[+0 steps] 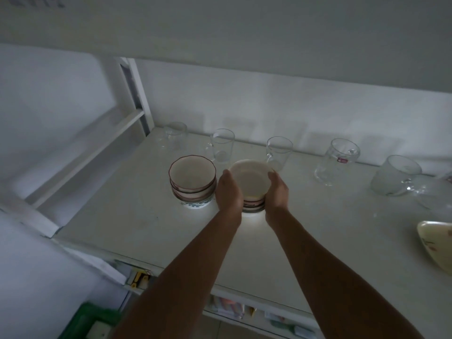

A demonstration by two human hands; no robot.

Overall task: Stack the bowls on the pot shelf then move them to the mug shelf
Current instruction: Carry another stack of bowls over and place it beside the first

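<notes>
- Stacked bowls topped by a cream round bowl [249, 182] are on the white mug shelf [146, 216], cupped between left hand [228, 192] and right hand [277, 192].
- Second stack of red-rimmed ceramic bowls [192, 182] stands just beside, leftward.
- Clear glass mugs [278, 152] line the back.

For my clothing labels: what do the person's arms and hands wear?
Nothing that shows. The left forearm and right forearm are bare to the picture's edge, no sleeve in view. The left hand and right hand have no gloves; no watch, bracelet or ring is visible.
</notes>
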